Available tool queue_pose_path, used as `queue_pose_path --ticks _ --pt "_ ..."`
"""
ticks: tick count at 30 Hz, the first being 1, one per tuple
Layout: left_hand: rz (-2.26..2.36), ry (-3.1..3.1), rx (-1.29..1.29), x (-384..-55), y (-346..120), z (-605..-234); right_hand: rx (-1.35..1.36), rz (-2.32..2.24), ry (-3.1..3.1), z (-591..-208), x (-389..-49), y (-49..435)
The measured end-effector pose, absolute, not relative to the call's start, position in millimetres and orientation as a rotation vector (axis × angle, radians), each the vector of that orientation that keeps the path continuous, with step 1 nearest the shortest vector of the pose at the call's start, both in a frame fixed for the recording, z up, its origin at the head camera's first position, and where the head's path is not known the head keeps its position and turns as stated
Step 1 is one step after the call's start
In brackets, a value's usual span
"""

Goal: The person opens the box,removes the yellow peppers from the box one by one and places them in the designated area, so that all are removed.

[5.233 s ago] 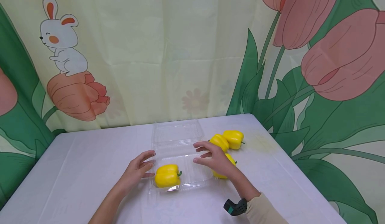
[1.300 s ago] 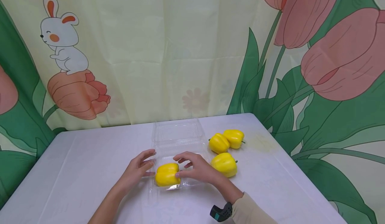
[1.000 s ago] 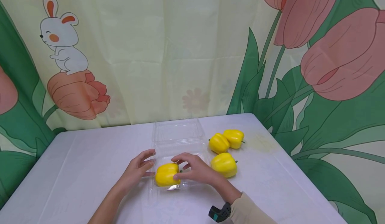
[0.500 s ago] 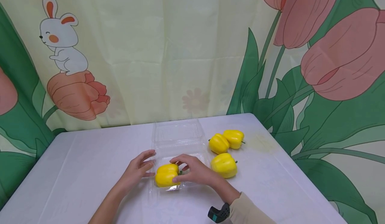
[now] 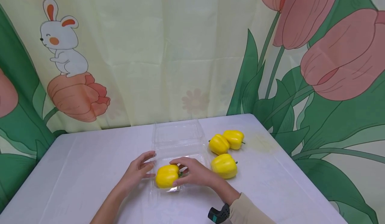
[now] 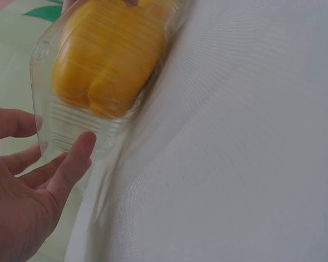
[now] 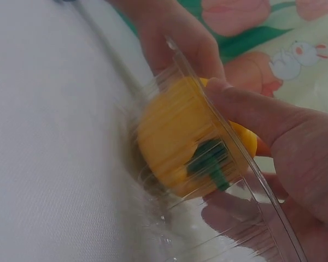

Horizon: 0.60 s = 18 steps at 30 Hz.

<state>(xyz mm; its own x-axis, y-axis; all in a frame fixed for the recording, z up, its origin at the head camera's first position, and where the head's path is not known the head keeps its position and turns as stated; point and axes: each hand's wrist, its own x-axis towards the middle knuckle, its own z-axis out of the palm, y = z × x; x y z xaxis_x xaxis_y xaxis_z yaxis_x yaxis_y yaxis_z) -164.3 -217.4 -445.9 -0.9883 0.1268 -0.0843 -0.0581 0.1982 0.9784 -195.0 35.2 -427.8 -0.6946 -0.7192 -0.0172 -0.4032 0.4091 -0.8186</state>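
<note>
A yellow bell pepper point(image 5: 166, 176) with a green stem lies in the left front part of a clear plastic clamshell container point(image 5: 192, 147), whose lid is folded back. My right hand point(image 5: 195, 172) reaches over the container and grips this pepper from its stem side, thumb at the near side and index finger at the far side. In the right wrist view the clear wall stands between the camera and the pepper point(image 7: 180, 136). Relaxed fingers of my left hand point(image 5: 138, 170) touch the container's left edge. The left wrist view shows that thumb point(image 6: 79, 153) beside the ribbed wall.
To the right of the container lie three more yellow bell peppers: one near it point(image 5: 224, 166), another behind point(image 5: 219, 144) and the farthest point(image 5: 234, 139). A white cloth point(image 5: 90, 164) covers the table. Behind it hangs a printed curtain point(image 5: 192, 57).
My right hand has moved left and nearer, from beside the loose peppers to the one in the container, and its fingers have settled around it. My left hand has stayed at the edge.
</note>
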Motion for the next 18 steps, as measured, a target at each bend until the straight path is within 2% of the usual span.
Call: queue_pose_path --ticks 18 --pt "1.915 2.302 0.071 -162.2 -216.4 -444.6 -0.952 -1.218 2.302 -428.3 -193.0 36.1"
